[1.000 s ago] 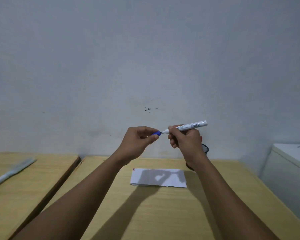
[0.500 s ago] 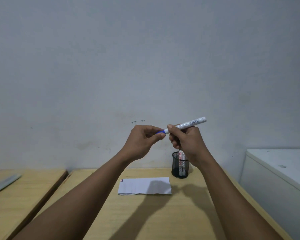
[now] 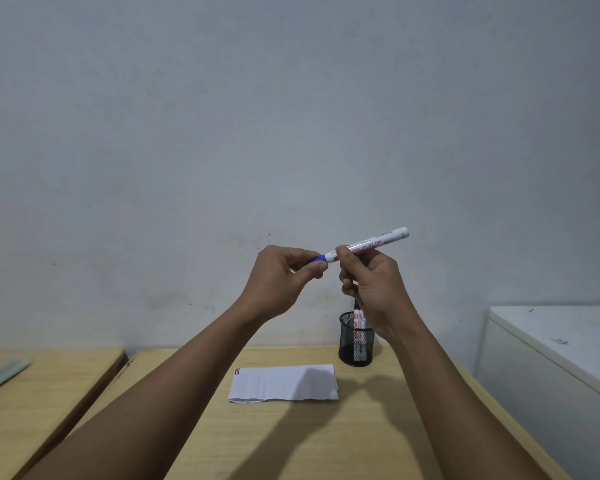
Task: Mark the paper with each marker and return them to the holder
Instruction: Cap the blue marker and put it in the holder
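Note:
Both hands are raised in front of the wall, above the wooden table point(image 3: 326, 438). My right hand point(image 3: 371, 289) grips the white barrel of a marker point(image 3: 378, 241), which points up and to the right. My left hand point(image 3: 281, 278) pinches the marker's blue cap point(image 3: 318, 260), now seated against the barrel's left end. A white slip of paper point(image 3: 284, 383) lies flat on the table below. Behind it to the right stands a black mesh holder point(image 3: 355, 341) with two markers point(image 3: 360, 318) upright in it, partly hidden by my right wrist.
A second wooden table point(image 3: 42, 386) stands to the left across a narrow gap, with a pale flat object point(image 3: 0, 374) on it. A white cabinet point(image 3: 555, 362) stands close on the right. The wall rises straight behind the tables.
The cap went from a small gap before the tip to pressed onto the barrel. The view tilted, so the holder came out from behind my right hand.

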### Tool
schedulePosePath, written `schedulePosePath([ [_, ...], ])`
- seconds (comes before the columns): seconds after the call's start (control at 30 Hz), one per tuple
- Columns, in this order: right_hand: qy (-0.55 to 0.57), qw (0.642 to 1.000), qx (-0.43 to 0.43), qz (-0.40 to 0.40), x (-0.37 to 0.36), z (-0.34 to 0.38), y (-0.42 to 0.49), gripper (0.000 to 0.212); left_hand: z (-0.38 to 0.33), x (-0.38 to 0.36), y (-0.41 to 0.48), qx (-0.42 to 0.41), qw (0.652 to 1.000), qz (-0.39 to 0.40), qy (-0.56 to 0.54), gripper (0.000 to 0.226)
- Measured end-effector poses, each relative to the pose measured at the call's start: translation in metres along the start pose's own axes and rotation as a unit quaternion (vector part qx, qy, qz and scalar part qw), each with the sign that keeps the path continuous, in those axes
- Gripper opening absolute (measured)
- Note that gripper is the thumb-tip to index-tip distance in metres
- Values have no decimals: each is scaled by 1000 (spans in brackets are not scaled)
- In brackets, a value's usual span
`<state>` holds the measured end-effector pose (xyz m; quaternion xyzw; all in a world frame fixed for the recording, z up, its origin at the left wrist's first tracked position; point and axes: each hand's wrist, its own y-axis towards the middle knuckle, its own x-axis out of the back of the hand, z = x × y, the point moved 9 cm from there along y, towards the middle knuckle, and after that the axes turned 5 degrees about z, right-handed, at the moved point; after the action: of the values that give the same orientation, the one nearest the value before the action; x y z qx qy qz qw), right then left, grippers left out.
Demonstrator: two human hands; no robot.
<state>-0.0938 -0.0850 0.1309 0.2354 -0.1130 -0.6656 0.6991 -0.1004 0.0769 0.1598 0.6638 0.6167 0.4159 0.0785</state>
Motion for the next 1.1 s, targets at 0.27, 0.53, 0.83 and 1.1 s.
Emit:
schedulePosePath([
  [0.27, 7, 994, -55, -95, 12, -26, 1, 32, 0, -13, 0, -58, 983, -88, 148, 21],
  [0.53, -501, 849, 145, -82, 34, -31, 2, 38, 18, -46, 14, -51, 969, -47, 237, 29],
  [0.83, -400, 908, 46, -117, 111, -64, 50, 14, 76, -113, 44, -2, 964, 78, 254, 40],
  [1.1, -447, 893, -30, -53, 128, -126, 73, 78, 149, -193, 57, 106, 907, 251, 322, 89],
])
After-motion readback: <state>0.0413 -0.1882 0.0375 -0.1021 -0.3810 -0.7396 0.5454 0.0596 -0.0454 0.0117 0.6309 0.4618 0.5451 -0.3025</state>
